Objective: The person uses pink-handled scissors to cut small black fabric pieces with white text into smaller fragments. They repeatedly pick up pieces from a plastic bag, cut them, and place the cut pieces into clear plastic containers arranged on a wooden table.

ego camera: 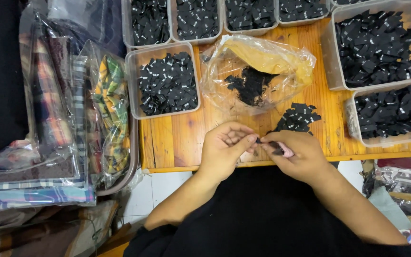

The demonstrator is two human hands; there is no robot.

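My left hand and my right hand meet over the front edge of a wooden table. Between their fingertips they pinch a small black fabric label. My right hand also holds a small pink tool, mostly hidden by the fingers. Just beyond my right hand lies a loose pile of black labels. Behind it sits an open clear plastic bag with more black labels and a yellow cloth inside.
Several clear plastic tubs full of black labels ring the table: one at the left, a row at the back, two at the right. Bagged plaid fabrics are stacked left of the table.
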